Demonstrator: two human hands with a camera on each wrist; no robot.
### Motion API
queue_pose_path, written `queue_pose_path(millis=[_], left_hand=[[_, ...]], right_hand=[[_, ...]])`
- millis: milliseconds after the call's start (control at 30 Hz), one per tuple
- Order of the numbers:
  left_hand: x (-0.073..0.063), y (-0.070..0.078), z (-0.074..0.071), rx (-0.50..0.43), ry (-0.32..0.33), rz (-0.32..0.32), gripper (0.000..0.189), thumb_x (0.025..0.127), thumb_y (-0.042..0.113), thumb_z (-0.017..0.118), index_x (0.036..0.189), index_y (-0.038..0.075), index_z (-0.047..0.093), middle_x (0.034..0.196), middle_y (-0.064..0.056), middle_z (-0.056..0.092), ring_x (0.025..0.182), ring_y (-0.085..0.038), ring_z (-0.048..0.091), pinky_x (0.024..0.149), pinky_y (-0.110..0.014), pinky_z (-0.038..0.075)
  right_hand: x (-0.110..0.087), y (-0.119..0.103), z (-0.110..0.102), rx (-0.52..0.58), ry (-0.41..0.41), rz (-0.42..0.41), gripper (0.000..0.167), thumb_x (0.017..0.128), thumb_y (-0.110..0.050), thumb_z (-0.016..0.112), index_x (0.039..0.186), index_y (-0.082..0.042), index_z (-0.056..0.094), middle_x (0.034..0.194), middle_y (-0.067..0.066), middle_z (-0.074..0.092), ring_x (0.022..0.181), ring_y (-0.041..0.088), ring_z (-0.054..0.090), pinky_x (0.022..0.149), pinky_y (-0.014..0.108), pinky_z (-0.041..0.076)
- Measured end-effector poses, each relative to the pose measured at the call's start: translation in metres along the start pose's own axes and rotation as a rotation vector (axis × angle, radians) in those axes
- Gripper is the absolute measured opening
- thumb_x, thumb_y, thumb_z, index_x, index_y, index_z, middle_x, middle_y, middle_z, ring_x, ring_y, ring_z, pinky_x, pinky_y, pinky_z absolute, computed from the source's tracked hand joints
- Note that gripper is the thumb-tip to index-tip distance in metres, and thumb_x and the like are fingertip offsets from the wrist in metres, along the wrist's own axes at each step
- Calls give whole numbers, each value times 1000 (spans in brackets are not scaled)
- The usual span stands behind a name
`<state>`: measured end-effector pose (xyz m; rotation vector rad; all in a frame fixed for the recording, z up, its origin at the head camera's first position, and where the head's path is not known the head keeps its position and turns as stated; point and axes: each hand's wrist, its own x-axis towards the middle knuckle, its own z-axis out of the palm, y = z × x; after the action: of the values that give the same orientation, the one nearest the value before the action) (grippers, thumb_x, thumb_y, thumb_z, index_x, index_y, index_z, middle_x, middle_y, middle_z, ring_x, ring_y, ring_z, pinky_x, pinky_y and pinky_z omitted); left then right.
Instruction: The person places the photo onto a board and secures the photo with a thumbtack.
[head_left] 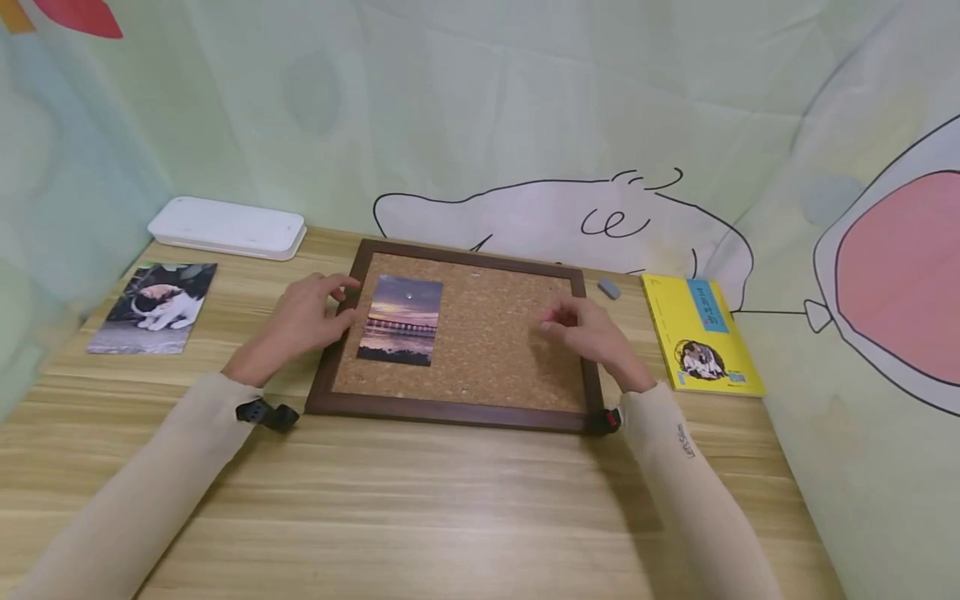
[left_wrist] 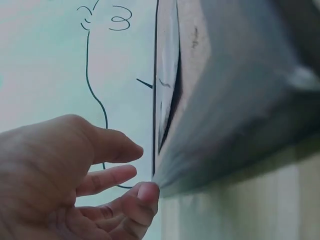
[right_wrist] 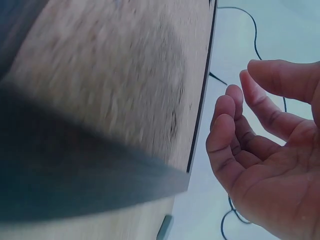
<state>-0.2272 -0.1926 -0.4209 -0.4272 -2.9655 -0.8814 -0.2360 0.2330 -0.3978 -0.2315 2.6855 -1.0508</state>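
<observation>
A corkboard (head_left: 495, 350) with a dark brown frame lies on the wooden table. On its left part is a photo of a pier at sunset (head_left: 401, 342), with a small pin (head_left: 408, 296) near its top. My left hand (head_left: 300, 315) is at the frame's left side, fingers loosely bent and holding nothing; whether a fingertip touches the frame I cannot tell. Over the board's right side hovers my right hand (head_left: 596, 332). In the right wrist view its fingers (right_wrist: 225, 132) curve loosely, apart from the thumb, with nothing between them.
A cat photo (head_left: 153, 308) lies at the left, below a white case (head_left: 228, 227). Right of the board are a small grey block (head_left: 609, 288) and a yellow book (head_left: 701, 333). A printed curtain (head_left: 480, 108) hangs behind the table.
</observation>
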Motion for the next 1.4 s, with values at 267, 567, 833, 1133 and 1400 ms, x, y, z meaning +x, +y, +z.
queue_pose_path(millis=[267, 567, 833, 1133, 1400], left_hand=[[-12, -19, -7, -2, 51, -27, 48, 97, 12, 69, 142, -4, 62, 117, -31, 67, 87, -34, 68, 74, -38, 47], [-21, -42, -34, 30, 119, -76, 50, 97, 15, 70, 143, -3, 61, 120, -34, 69, 93, -44, 73, 77, -44, 50], [-32, -65, -58, 33, 130, -207, 54, 102, 21, 65, 151, -1, 55, 132, -36, 64, 107, -53, 71, 80, -50, 53], [-49, -99, -78, 30, 165, -260, 55, 105, 28, 61, 151, -1, 54, 132, -36, 63, 112, -52, 66, 78, -37, 46], [-59, -125, -96, 56, 101, -339, 65, 107, 35, 58, 157, -4, 42, 137, -44, 54, 120, -60, 56, 75, -36, 49]], right_hand=[[-15, 17, -14, -11, 42, 18, 17, 105, -20, 67, 114, -5, 71, 111, 13, 69, 100, 26, 59, 82, 33, 49], [-34, 39, -26, -3, 41, 50, 20, 107, -21, 65, 115, -4, 71, 109, 13, 69, 100, 24, 58, 86, 32, 47], [-52, 53, -38, 3, 15, 145, 26, 107, -25, 65, 123, -5, 71, 121, 15, 69, 112, 28, 58, 97, 36, 45], [-66, 70, -43, -4, -24, 190, 27, 107, -23, 66, 125, -4, 71, 123, 16, 70, 110, 28, 58, 94, 35, 45], [-78, 84, -52, -30, -91, 221, 27, 107, -19, 64, 129, -4, 69, 125, 15, 70, 110, 27, 59, 91, 33, 49]])
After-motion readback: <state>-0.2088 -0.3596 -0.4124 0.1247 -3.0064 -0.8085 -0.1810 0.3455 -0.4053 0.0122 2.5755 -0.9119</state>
